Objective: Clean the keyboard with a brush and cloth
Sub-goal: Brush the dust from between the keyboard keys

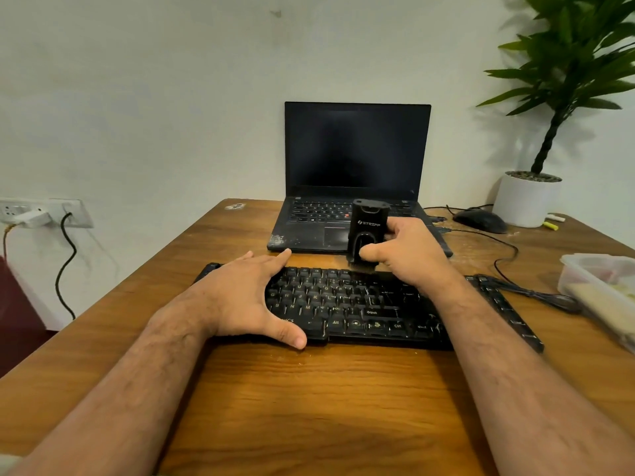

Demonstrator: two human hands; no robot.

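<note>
Fingers (271,261) of the left hand (240,297) lay straight and spread, pressing flat on the left part of the keyboard (360,304), thumb hooked over its near edge. Right hand (405,255) had its fingers curled tight round the black brush (367,231), held upright, bristles down on the keyboard's far key rows, about mid-length.

Progress, as judged: brushing was under way at the far rows. Pale specks showed on the keys right of centre, so the nearer rows looked undone. No cloth was identifiable; the wipe was still to come.

Room: the bare bench (309,407) nearer than the keyboard gave free space for both forearms. Just beyond the keyboard stood the open laptop (357,173), its front edge near the brush, leaving little travel for far strokes. Right of the keyboard, a cable (536,292) ran close to its end, then a plastic tub (598,286) at the bench edge. Farther right of the keyboard: mouse (481,219), potted plant (529,201).
</note>
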